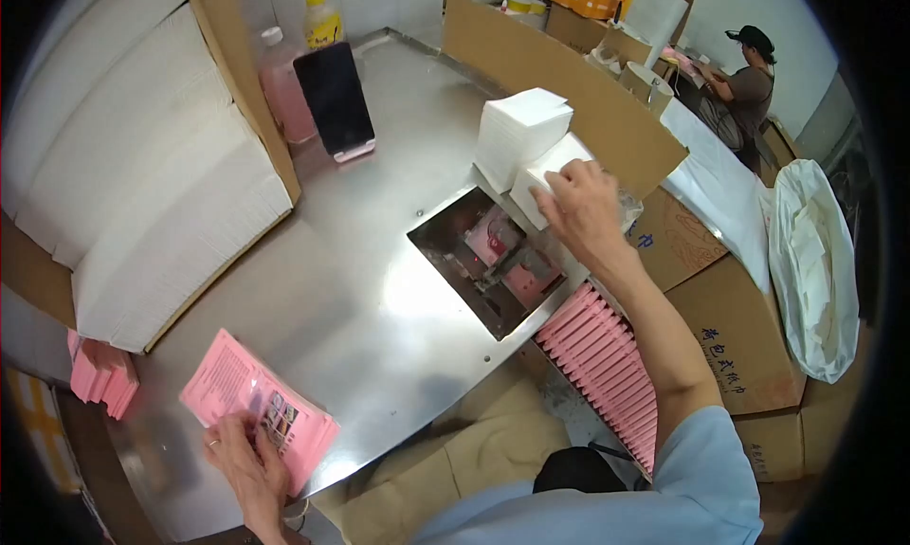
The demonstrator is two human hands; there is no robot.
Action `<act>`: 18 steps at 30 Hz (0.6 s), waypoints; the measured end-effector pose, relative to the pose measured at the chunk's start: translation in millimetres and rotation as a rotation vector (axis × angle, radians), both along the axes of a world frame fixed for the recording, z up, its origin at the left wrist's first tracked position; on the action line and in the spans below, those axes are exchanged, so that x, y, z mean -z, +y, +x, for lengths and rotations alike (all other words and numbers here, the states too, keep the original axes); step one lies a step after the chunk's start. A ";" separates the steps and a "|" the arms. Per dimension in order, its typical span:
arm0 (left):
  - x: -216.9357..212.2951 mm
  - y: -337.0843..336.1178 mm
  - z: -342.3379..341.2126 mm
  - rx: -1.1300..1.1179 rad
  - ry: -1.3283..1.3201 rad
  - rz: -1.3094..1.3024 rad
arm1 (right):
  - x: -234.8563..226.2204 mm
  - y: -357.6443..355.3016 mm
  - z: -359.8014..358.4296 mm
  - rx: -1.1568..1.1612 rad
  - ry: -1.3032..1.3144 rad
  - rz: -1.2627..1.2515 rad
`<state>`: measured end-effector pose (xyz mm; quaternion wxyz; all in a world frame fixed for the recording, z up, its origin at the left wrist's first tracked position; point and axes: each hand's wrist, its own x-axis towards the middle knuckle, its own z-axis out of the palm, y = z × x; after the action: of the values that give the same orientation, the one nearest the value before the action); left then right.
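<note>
One wide fisheye view looks steeply down and forward from head height, the metal table (346,261) slanting across mid-frame; the left hand (248,458) at lower left and right hand (586,208) right of centre are near, a co-worker (755,92) at upper right far off

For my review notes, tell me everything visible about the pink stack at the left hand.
The pink stack is a pile of glossy, plastic-looking pieces, with dark print and a small picture panel on top. It lies flat and askew on the metal table, one corner near the front edge. The left hand rests on it, hiding part.
</note>
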<state>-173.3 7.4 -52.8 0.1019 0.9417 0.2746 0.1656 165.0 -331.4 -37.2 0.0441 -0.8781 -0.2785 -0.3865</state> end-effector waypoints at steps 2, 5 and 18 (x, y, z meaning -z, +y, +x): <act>9.2 16.4 0.7 0.078 -0.035 0.108 | 16.3 -4.4 17.7 -0.068 0.088 0.063; -10.0 -1.9 14.9 0.143 -0.146 -0.008 | 12.0 -1.9 15.4 -0.051 0.162 0.143; 29.6 -103.3 97.8 0.663 -0.182 -0.123 | 9.6 -6.9 2.3 -0.157 0.221 0.304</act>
<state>-75.5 -95.9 -82.4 0.2308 0.9531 -0.0468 0.1901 167.3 -338.3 -46.8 0.2364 -0.8741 -0.2778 -0.3206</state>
